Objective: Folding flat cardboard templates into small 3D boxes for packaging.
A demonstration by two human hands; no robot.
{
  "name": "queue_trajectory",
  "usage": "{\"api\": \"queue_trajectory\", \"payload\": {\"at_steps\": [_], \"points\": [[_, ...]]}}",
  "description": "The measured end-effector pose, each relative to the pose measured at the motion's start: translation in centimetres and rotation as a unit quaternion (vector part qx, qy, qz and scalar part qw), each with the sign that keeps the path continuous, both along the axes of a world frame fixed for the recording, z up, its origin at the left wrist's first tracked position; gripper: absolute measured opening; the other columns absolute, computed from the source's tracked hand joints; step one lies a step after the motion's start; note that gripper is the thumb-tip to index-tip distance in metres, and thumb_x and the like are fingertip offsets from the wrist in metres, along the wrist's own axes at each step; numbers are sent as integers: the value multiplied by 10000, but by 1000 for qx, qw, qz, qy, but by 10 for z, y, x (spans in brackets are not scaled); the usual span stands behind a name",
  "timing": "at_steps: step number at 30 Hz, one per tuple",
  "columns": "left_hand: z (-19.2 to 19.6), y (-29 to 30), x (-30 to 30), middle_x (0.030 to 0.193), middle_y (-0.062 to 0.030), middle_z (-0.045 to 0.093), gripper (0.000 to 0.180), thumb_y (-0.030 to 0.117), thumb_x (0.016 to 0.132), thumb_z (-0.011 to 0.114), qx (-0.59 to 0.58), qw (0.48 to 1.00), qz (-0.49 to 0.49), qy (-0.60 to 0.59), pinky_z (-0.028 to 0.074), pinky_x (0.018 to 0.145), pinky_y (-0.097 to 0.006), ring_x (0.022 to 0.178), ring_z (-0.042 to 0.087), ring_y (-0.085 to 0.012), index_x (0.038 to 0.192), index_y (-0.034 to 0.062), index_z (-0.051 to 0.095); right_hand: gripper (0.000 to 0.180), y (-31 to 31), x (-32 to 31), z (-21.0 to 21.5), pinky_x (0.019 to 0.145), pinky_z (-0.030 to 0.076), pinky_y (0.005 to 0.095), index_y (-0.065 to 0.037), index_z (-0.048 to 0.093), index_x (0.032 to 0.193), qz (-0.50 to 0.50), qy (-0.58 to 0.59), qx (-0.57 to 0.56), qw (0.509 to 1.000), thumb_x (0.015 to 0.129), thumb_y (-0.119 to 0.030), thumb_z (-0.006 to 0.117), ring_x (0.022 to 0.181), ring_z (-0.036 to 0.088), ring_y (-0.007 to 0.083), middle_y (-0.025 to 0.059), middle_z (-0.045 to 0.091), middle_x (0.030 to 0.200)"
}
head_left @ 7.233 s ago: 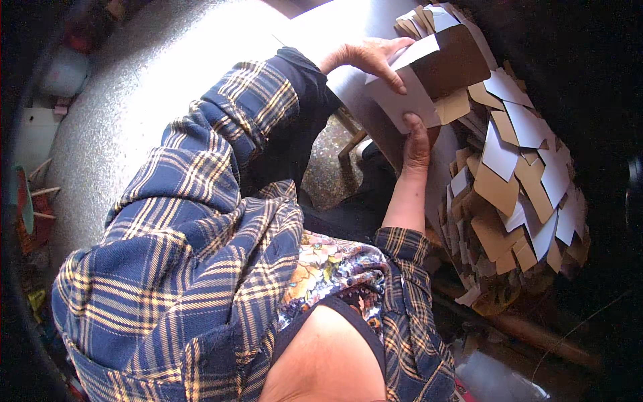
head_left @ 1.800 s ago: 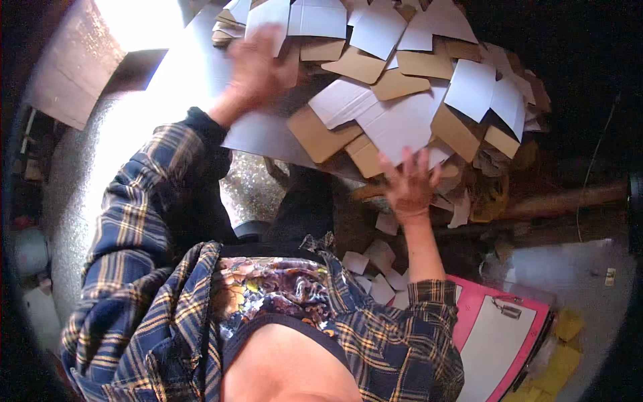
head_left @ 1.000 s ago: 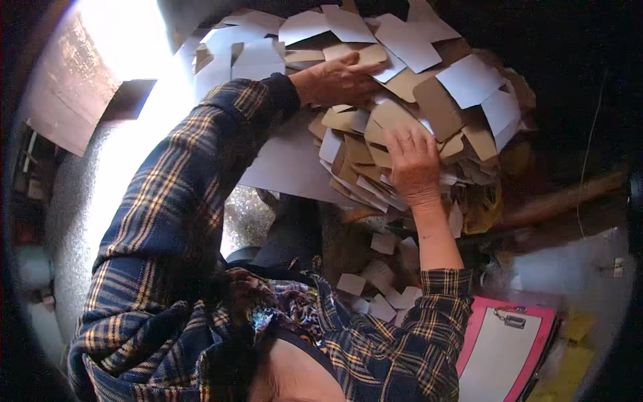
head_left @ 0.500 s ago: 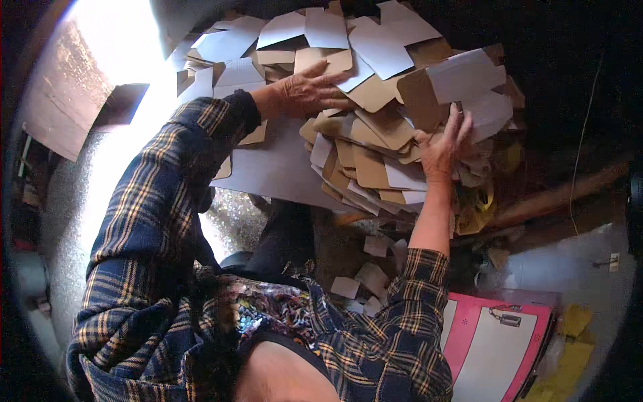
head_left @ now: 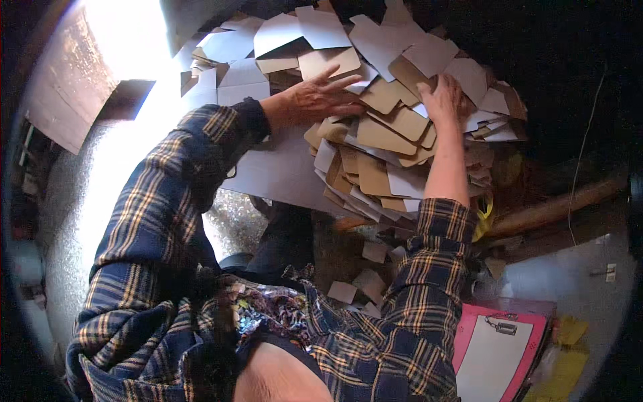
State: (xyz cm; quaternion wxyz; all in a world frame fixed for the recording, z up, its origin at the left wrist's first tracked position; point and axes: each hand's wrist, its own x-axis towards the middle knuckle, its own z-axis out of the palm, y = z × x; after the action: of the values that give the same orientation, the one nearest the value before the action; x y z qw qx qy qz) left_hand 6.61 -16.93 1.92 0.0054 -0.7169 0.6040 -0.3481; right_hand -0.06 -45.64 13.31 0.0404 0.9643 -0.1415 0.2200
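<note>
Right hand (head_left: pixel 444 100) has moved farther up the pile (head_left: pixel 382 97) since the earlier frame. The desk (head_left: pixel 281 167) shows below the left hand (head_left: pixel 315 100); cartons (head_left: pixel 385 137) lie between and beyond both hands, layered nearer, jumbled farther: layering looks part done. Left hand is spread; right bends, its grip hidden.

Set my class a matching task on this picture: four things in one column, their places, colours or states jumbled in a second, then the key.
Things
1. Left hand
2. Right hand
3. Sleeves
4. Pink-and-white panel

Descriptions
A. Dark plaid with yellowish lines
B. Lower right of the picture
C. Spread, pointing to the picture's right
D. Nearer the card pile's right end

Pairs: 1-C, 2-D, 3-A, 4-B
</note>
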Motion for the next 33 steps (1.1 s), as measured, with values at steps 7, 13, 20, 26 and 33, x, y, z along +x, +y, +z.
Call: {"api": "queue_trajectory", "payload": {"at_steps": [7, 13, 20, 26, 33], "points": [[-4, 21, -10, 1535, 55, 240, 627, 238, 853, 565, 77, 996, 4, 35, 45, 1176, -510, 1446, 91, -244, 1423, 357, 333, 634, -28, -13, -5, 1043, 342, 470, 23, 501, 1269, 142, -99, 137, 975, 763, -311, 686, 1233, 424, 422, 284, 469, 1304], [-32, 65, -18, 1510, 2, 301, 690, 159, 789, 645, 20, 993, 5, 118, 120, 1171, -485, 1419, 202, -257, 1406, 263, 356, 485, -18, -30, -26, 928, 439, 405, -21, 554, 1185, 282, -186, -12, 941, 758, -202, 695, 1101, 533, 370, 184, 575, 1176], [-28, 99, -37, 1484, -53, 323, 609, 125, 833, 587, 2, 984, 107, 144, 191, 1135, -514, 1403, 224, -294, 1402, 201, 384, 598, 71, -130, -74, 1046, 297, 520, -56, 495, 1271, 255, -155, -27, 954, 762, -323, 661, 1259, 409, 360, 167, 484, 1302], [19, 104, -40, 1295, -208, 428, 597, 62, 740, 636, -81, 961, 108, 242, 374, 976, -514, 1222, 416, -394, 1291, 92, 409, 588, 87, -174, -118, 1033, 257, 572, -140, 504, 1284, 189, -52, -110, 974, 761, -363, 654, 1291, 381, 324, 109, 473, 1325], [8, 140, -14, 1377, -236, 389, 559, 175, 811, 632, -119, 903, 283, 300, 329, 1040, -527, 1282, 341, -442, 1322, 58, 440, 577, 83, -152, -106, 992, 313, 518, -133, 566, 1175, 83, -30, -183, 979, 638, -210, 763, 1233, 412, 306, 80, 504, 1252]]}}
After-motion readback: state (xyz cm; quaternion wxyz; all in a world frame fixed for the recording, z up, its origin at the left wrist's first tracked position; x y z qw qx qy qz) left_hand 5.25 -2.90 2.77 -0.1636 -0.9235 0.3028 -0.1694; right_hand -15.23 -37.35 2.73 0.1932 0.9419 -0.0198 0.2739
